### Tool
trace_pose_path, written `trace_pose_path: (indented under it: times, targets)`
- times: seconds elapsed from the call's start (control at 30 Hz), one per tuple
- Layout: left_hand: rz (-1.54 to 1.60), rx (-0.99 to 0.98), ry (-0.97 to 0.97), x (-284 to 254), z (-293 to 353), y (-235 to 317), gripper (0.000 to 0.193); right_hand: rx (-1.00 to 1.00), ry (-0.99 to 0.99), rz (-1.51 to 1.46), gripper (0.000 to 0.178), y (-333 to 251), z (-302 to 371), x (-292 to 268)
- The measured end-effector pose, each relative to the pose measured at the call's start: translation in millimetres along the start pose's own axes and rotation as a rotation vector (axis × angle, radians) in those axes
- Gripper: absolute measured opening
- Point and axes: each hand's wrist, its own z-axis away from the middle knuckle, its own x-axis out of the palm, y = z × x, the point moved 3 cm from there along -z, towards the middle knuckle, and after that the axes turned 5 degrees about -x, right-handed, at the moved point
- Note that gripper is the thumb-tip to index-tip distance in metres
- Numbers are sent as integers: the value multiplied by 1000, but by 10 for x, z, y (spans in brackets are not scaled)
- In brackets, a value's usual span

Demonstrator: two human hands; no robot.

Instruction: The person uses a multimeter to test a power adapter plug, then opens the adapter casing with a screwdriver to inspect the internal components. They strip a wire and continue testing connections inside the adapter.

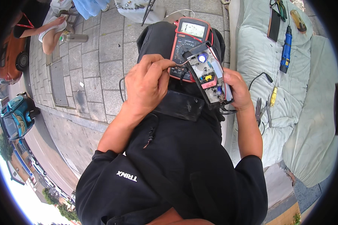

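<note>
Blk shirt (184, 172) below, R grip (236, 89) holds PCB (199, 68).

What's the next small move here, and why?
I'd probably have the right hand shift the open black case slightly right, left hand following: the case overlaps the multimeter, and the thin wire in the left fingers seems to run to the case, so it could tug.

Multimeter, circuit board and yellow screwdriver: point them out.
Multimeter (183, 46), head view, on its dial.
Circuit board (208, 77), head view, on its yellow part.
Yellow screwdriver (274, 96), head view, on its handle.
</note>
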Motion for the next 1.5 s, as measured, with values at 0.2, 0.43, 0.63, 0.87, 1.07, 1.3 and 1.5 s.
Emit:
trace_pose_path:
  times: [0.2,0.43,0.63,0.87,1.07,1.3,1.5]
  targets:
    - [-3,-69,-92,39,-9,-29,26,22,87,-98,45,0,-22,17]
    - [108,-117,-217,109,7,-88,22,7,140,77,42,-122,-55,-34]
    - [467,-377,-304,68,16,-135,23,-31,104,324,49,-442,-78,135]
    - [890,-845,-454,76,-75,-234,24,71,54,349,64,-528,-53,412]
    - [870,-990,-761,13,-108,-361,21,-37,43,403,64,-491,0,513]
    - [920,-898,-747,12,-41,-322,22,-25,68,383,64,-388,48,608]
    - [649,-571,-717,-139,-65,-317,20,-2,67,502,68,-405,91,622]
